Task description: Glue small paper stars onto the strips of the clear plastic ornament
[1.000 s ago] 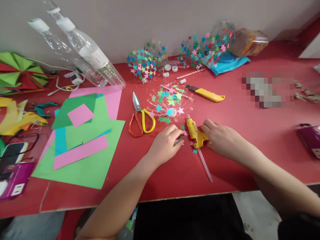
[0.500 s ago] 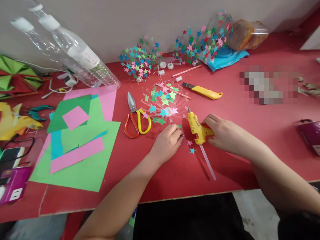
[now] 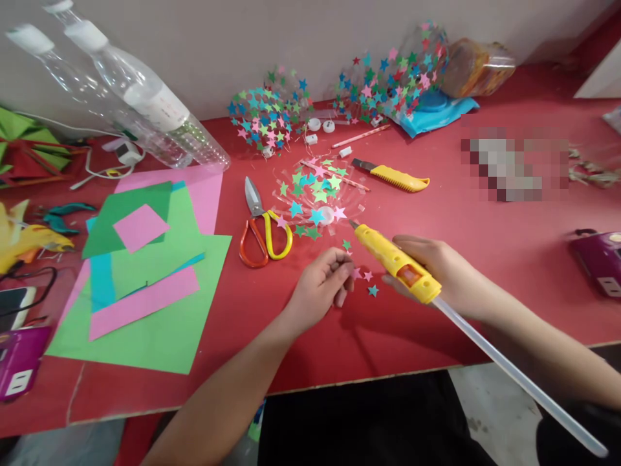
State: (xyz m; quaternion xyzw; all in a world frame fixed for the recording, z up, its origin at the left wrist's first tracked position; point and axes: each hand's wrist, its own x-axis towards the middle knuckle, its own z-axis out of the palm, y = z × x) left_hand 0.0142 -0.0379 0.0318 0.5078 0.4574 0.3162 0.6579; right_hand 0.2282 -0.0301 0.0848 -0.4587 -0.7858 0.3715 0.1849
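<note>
My right hand point(image 3: 441, 272) is wrapped round a yellow hot glue gun point(image 3: 398, 262) above the table. Its nozzle points up and left toward a star-covered clear plastic piece point(image 3: 327, 213), and a long translucent glue stick point(image 3: 514, 369) sticks out of its back. The fingers of my left hand point(image 3: 323, 281) are curled in, thumb against them, just below that plastic piece. A small pink paper star point(image 3: 358, 274) shows right at the fingertips; whether they grip it is unclear. Beside it are another pink star point(image 3: 368, 276), a blue star point(image 3: 373, 291) and a green star point(image 3: 346, 244).
Red-and-yellow-handled scissors point(image 3: 262, 226) lie left of the plastic piece, a yellow utility knife point(image 3: 398, 178) to its upper right. Coloured paper sheets point(image 3: 145, 278) cover the left side. Plastic bottles point(image 3: 140, 97) lean by the wall, with star-decorated clear ornaments point(image 3: 269, 116) beside them.
My right hand has lifted the glue gun off the table and tilted it, nozzle to the left. My left hand has rolled over, its thumb and curled fingers now showing.
</note>
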